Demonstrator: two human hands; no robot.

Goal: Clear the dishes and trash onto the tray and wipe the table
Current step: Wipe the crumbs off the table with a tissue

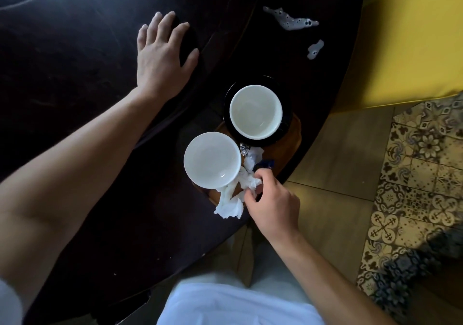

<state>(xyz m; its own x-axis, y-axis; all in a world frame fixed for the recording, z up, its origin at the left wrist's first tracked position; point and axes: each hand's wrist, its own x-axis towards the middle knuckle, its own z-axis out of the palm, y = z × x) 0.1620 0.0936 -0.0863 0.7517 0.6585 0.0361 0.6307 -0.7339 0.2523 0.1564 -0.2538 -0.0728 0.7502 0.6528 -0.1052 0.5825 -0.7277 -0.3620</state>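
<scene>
The left hand (162, 56) lies on the dark counter (75, 74), fingers spread and nearly straight, pressing down on a dark cloth (186, 41) that is hard to make out against the surface. The right hand (271, 204) reaches to the near corner of the wooden tray (288, 149), which sits at the counter's edge, and its curled fingers (253, 192) pinch the crumpled white napkins (235, 197) heaped there.

On the tray stand two white cups: the nearer cup (212, 160) touches the napkins, and the farther cup (256, 112) rests on a dark saucer (285, 134). A scrap of foil (243, 148) and a dark blue wrapper (265, 164) lie among the paper. Beyond the tray, two patches of foamy spill (292, 21) remain on the counter, well apart from the cloth.

The napkins are light, soft and likely to shed loose pieces, so they are probably best gathered in a full pinch at the middle of the wad and tucked inward, since one end hangs over the tray's rim. The cups look ceramic, stiff and breakable, and are better left standing. The cloth is limp; a flat palm should drive it toward the spill.
</scene>
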